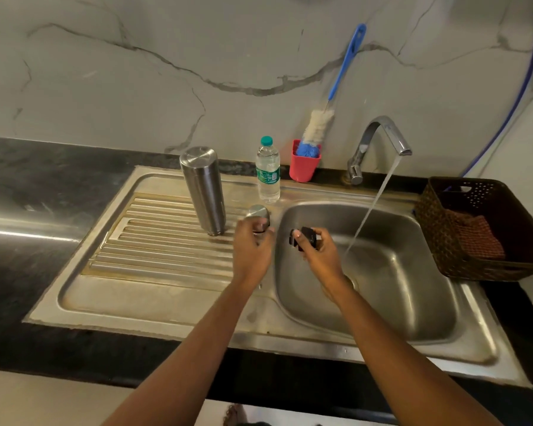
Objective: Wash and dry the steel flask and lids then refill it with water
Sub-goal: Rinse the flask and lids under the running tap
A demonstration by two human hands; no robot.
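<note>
The dark bench (pixel 43 186) carries a steel sink (pixel 413 287) with its ribbed drainboard (pixel 154 241) to the left, and a woven basket (pixel 443 235) sits at the right edge with a brown cloth (pixel 474 235) inside, probably there for the drying. The tap (pixel 379 133) is running and its stream (pixel 373 207) slants down into the basin, so rinsing looks like the step in hand. The steel flask (pixel 203 189) stands upright on the drainboard ribs, apparently mouth down so it can drain, though I cannot confirm that. A blue bottle brush (pixel 317 124) leans against the wall out of a red cup (pixel 303 167), and just beside it stands a plastic water bottle (pixel 268 170), likely for the refill.

Now the 2 lids. The left hand (pixel 253 247) curls its fingers round the steel lid (pixel 258 212) at the drainboard's edge, just right of the flask. The right hand (pixel 320 256) pinches the black inner lid (pixel 305 238) over the basin, close to the stream but not in it. My call: that one goes under the water next.
</note>
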